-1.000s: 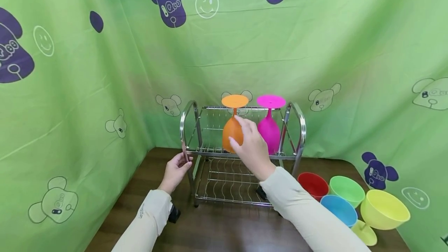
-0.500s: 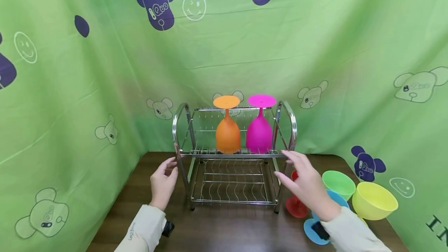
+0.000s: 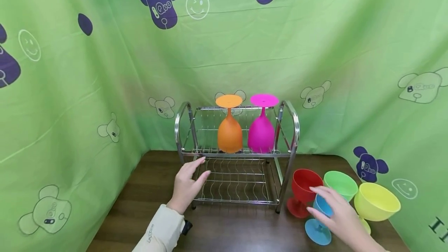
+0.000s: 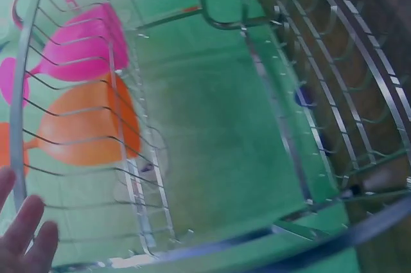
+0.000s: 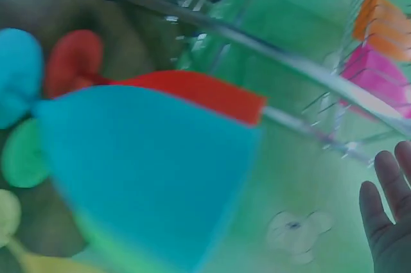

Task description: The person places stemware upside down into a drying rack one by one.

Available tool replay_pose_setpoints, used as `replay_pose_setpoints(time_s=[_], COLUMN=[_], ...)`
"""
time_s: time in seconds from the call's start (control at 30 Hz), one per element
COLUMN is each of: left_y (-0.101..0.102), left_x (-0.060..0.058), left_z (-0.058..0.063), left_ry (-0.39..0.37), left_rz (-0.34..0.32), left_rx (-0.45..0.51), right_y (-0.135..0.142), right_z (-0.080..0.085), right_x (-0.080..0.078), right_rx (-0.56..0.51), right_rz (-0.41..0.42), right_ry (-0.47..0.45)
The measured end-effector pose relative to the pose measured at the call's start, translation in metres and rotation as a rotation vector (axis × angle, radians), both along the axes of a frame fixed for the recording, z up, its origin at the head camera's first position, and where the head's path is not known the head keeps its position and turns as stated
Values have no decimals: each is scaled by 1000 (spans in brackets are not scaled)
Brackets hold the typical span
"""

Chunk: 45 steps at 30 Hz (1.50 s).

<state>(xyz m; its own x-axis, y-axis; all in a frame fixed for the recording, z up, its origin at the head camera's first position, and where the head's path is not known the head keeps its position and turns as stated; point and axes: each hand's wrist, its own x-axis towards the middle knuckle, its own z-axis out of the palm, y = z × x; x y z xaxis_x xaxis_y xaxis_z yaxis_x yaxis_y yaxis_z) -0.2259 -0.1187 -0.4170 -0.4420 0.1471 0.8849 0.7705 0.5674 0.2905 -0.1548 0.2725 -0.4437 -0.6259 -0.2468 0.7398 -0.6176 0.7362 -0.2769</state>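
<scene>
Two plastic goblets, one orange (image 3: 229,137) and one pink (image 3: 261,137), stand upside down on the upper tier of a metal dish rack (image 3: 231,202). My left hand (image 3: 185,188) is held in front of the rack's lower left, fingers relaxed and holding nothing. To the right of the rack, my right hand (image 3: 339,217) reaches over a blue goblet (image 3: 317,232), thumb and fingers apart. It partly covers the blue bowl, which looms large in the right wrist view. A red goblet (image 3: 301,186) stands upright just left of the blue one.
Behind the blue goblet is a green goblet (image 3: 340,184), with a yellow goblet (image 3: 377,201) at the far right; both are upright. The rack stands on a dark wooden table (image 3: 224,228). A green printed curtain (image 3: 217,49) surrounds the table at the back and sides.
My right hand has moved from beside the orange goblet down and right to the blue goblet. My left hand has left the rack's left post and shifted right, in front of the rack.
</scene>
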Motion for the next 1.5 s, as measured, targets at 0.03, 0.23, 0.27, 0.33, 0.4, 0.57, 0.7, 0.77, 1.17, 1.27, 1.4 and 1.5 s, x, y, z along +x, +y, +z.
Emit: replay_pose_setpoints(time_s=[0.03, 0.23, 0.27, 0.33, 0.4, 0.57, 0.7, 0.77, 1.17, 1.27, 1.4, 1.5], left_y=[4, 27, 31, 39, 48, 71, 88, 95, 109, 111, 114, 117], left_x=[-1, -1, -1, 0, 1, 2, 1, 1, 5, 5, 4, 3], left_z=[2, 10, 10, 9, 6, -1, -7, -11, -41, -50, -61, -69], left_ry=[-23, -141, -148, -153, -170, -287, -434, -487, -643, -653, -682, -707], left_rz=[-28, -146, -164, -194, -220, -288, -327, -332, -322, -320, -296, -279], left_rx=[-38, -234, -249, -267, -278, -300, -304, -306, -289, -286, -337, -398], right_y=[5, 25, 27, 30, 33, 39, 39, 39, 34, 34, 31, 29], right_z=[-4, -30, -33, -38, -41, -50, -59, -63, -88, -95, -100, -103], right_x=[5, 29, 31, 34, 36, 35, 31, 28, 14, 10, 8, 7], right_rx=[-7, -105, -131, -191, -245, -462, -638, -685, -765, -751, -740, -742], right_rz=[-21, -171, -202, -266, -333, -425, -414, -407, -446, -462, -451, -414], right_ry=[-28, -224, -245, -300, -345, -427, -447, -471, -633, -633, -634, -648])
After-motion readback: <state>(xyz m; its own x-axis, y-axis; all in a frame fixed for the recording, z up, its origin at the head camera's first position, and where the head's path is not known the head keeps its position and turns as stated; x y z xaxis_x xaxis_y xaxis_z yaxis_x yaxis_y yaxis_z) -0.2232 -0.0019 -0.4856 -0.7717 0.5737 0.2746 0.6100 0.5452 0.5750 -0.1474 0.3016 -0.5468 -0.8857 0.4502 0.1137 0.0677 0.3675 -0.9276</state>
